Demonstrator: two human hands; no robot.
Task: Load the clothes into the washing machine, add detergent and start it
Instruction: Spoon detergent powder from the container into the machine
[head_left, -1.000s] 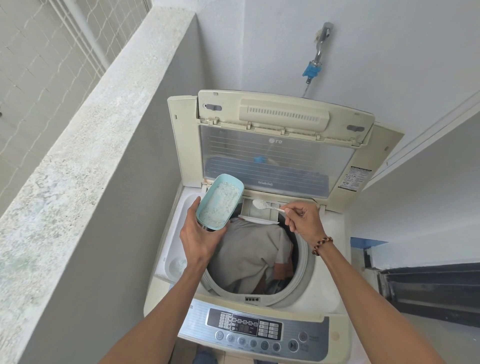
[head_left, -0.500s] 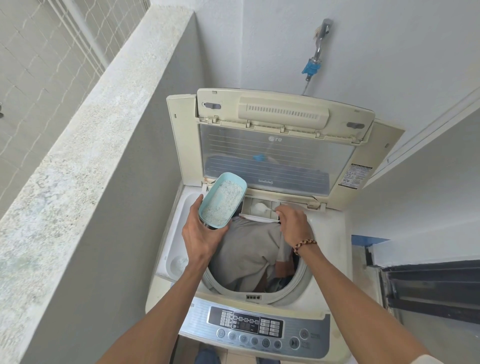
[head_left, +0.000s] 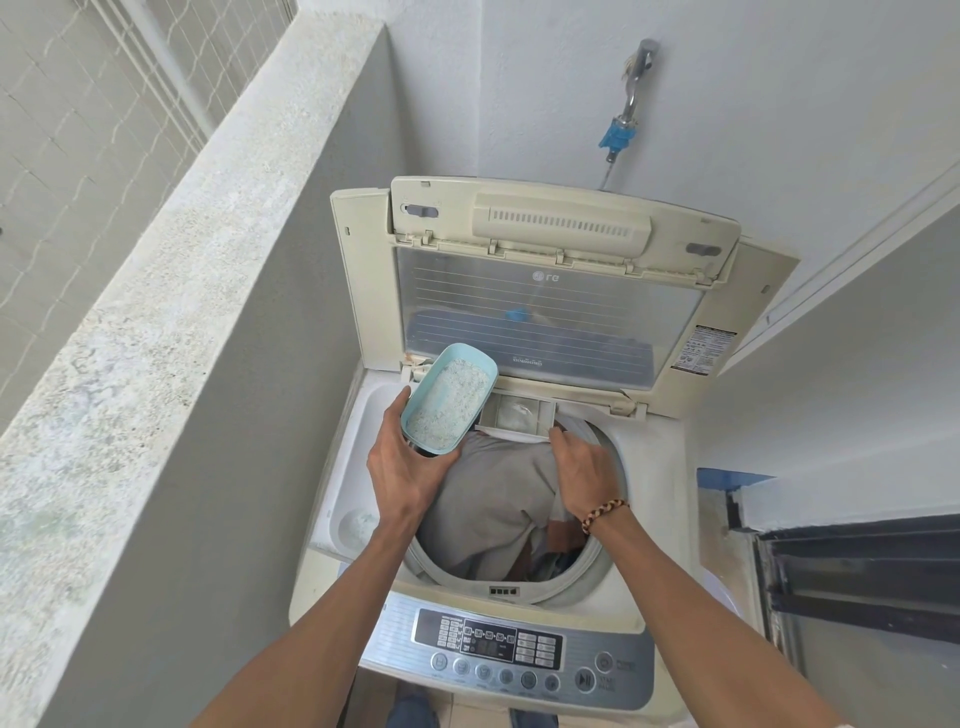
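The top-loading washing machine (head_left: 639, 525) stands with its lid (head_left: 540, 312) raised. Grey clothes (head_left: 498, 499) fill the drum. My left hand (head_left: 405, 467) grips a light blue tub of detergent powder (head_left: 449, 397), tilted above the drum's left rim. At the back rim the detergent drawer (head_left: 514, 415) is pulled out, with white powder inside. My right hand (head_left: 584, 470) reaches to the drawer's front right corner and its fingertips touch the lip. The fingers' underside is hidden, and no spoon shows.
The control panel (head_left: 511, 649) with buttons runs along the machine's front. A concrete parapet (head_left: 171, 291) stands close on the left. On the back wall is a tap with a blue hose fitting (head_left: 618, 135). A dark window frame (head_left: 857, 571) is at the right.
My right hand brought a white spoon down to the detergent drawer, then dropped to the drawer's front edge. The spoon is out of sight now. The tub has barely moved.
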